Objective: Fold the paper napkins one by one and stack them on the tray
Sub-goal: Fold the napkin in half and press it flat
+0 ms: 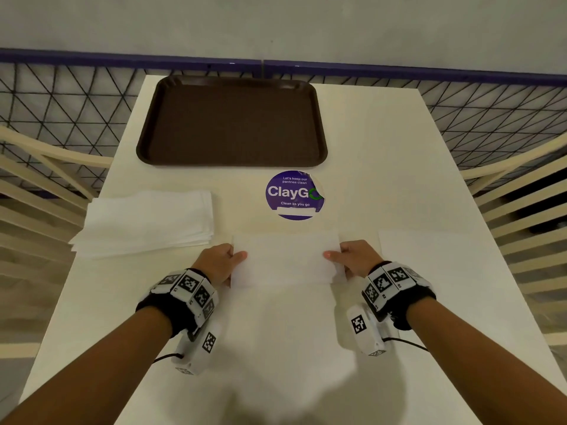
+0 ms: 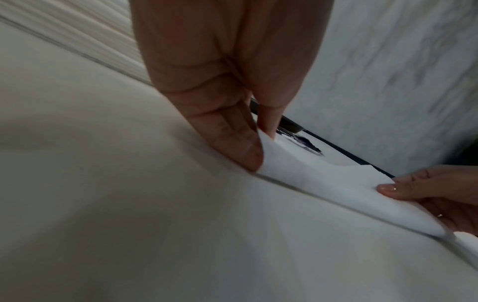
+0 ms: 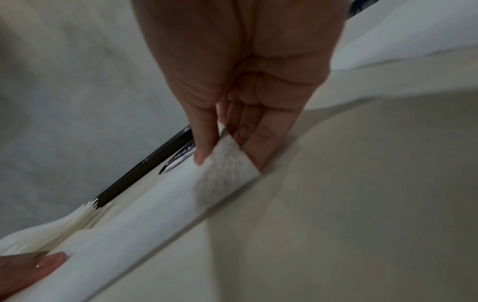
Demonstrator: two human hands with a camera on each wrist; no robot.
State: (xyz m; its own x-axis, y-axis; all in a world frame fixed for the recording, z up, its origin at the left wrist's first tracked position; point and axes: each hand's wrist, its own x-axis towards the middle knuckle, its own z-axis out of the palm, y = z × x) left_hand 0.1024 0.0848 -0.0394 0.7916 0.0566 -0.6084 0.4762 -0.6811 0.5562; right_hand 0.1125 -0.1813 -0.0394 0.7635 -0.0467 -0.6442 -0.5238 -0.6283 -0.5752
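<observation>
While the tray (image 1: pixel 232 121) sits bare at the table's (image 1: pixel 383 167) far end, the left hand (image 1: pixel 218 262) and right hand (image 1: pixel 357 259) pinch opposite ends of a napkin (image 1: pixel 285 259) beside the stack (image 1: pixel 147 222).

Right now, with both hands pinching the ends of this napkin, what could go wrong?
The napkin is thin, and the left hand and right hand pinch opposite ends, so pulling apart might tear it. Its edges may meet unevenly, leaving a crooked fold. The left forearm could also brush the napkin stack, which overhangs the table edge.
</observation>
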